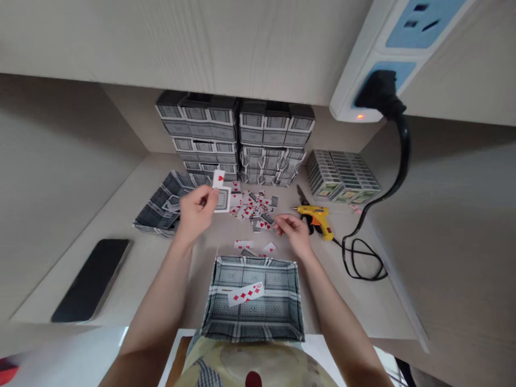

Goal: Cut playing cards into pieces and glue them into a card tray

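Note:
My left hand (198, 210) is closed, pinching a playing card piece (222, 199) with a grey patterned back and a smaller heart piece (218, 178) sticking up above it. My right hand (294, 232) has its thumb and finger together at the right edge of a heap of cut card pieces (250, 207); whatever is between them is too small to make out. Between my forearms sits an open box built from playing cards (253, 328), with a strip of red diamonds (245, 294) lying inside it. A few loose card pieces (269, 248) lie just beyond the box.
Card-built boxes (205, 129) are stacked at the back, and another (155, 207) leans open at left. A yellow glue gun (318, 217), black-handled scissors (301, 194) and card decks (341, 174) are at right. A phone (92, 279) lies left. A black cord (403, 156) hangs from the power strip (355, 105).

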### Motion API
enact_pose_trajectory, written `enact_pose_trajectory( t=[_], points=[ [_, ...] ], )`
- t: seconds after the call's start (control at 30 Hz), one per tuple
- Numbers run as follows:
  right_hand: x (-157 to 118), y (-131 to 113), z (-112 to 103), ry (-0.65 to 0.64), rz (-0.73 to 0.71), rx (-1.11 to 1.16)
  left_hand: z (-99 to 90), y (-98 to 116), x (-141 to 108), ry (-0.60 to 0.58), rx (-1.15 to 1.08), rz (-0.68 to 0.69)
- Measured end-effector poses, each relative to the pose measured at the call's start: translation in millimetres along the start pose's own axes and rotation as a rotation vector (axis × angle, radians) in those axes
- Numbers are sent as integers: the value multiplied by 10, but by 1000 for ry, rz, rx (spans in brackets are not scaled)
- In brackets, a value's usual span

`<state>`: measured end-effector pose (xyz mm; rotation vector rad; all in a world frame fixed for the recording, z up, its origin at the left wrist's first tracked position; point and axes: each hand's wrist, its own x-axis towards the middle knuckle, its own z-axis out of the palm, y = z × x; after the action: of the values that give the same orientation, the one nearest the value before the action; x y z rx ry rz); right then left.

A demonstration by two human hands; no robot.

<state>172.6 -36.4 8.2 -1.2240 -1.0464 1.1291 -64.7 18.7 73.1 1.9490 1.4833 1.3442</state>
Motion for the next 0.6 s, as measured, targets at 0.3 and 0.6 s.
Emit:
enact_pose_trajectory(
  t=[0.3, 0.6],
  points=[
    [-30, -88, -204, 189, -61, 26, -791, -196, 135, -54, 982, -19],
    [-48, -146, -561, 785, -324, -283, -577, -148, 152, 16, 866, 70]
  ],
)
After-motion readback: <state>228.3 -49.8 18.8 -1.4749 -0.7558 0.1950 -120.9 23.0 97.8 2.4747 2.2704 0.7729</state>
